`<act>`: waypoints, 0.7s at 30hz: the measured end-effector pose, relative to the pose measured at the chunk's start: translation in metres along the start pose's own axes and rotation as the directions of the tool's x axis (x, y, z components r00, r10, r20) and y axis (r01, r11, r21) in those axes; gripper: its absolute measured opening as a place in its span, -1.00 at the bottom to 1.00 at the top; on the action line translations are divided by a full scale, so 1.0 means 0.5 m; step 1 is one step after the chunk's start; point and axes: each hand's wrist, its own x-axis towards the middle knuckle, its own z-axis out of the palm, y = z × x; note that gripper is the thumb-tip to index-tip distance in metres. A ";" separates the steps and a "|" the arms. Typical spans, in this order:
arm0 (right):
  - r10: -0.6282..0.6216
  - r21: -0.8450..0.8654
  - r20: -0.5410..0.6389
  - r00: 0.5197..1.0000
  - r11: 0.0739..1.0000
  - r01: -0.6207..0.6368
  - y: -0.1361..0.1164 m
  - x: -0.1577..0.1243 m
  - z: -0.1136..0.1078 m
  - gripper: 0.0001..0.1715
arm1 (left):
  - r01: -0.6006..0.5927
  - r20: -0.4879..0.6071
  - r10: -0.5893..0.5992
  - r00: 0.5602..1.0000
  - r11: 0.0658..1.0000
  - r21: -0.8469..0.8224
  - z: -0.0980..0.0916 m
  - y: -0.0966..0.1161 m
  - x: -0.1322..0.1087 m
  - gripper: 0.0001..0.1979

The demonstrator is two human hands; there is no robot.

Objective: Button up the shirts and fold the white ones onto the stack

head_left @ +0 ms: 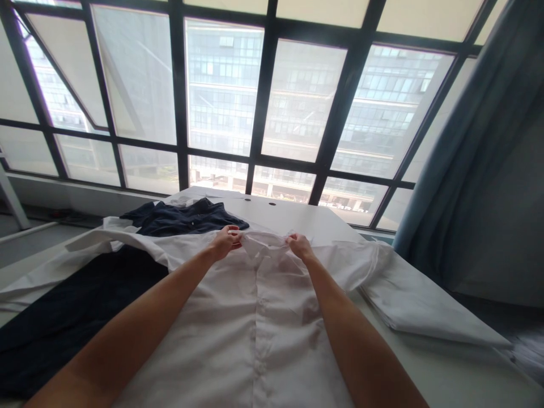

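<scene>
A white button-front shirt (229, 328) lies face up before me, its collar (266, 238) at the far end. My left hand (226, 242) pinches the shirt at the left side of the collar. On the opposite side, my right hand (299, 246) is closed on the cloth by the collar's right end. The button placket runs down the middle between my forearms. One sleeve stretches left over dark cloth, the other lies to the right. The fingertips are partly hidden by the fabric.
A dark navy shirt (187, 218) lies beyond my left hand, and more navy cloth (85, 306) is under the white sleeve. Folded white cloth (425, 300) rests at the right on the white table (297, 215). A blue-grey curtain (463, 170) hangs at the right, beside large windows.
</scene>
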 end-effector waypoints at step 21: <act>-0.388 -0.406 0.438 0.811 0.719 0.564 -0.156 -0.106 0.109 -0.67 | -0.095 0.128 0.122 0.984 0.975 -0.199 0.019 0.005 -0.009 -0.44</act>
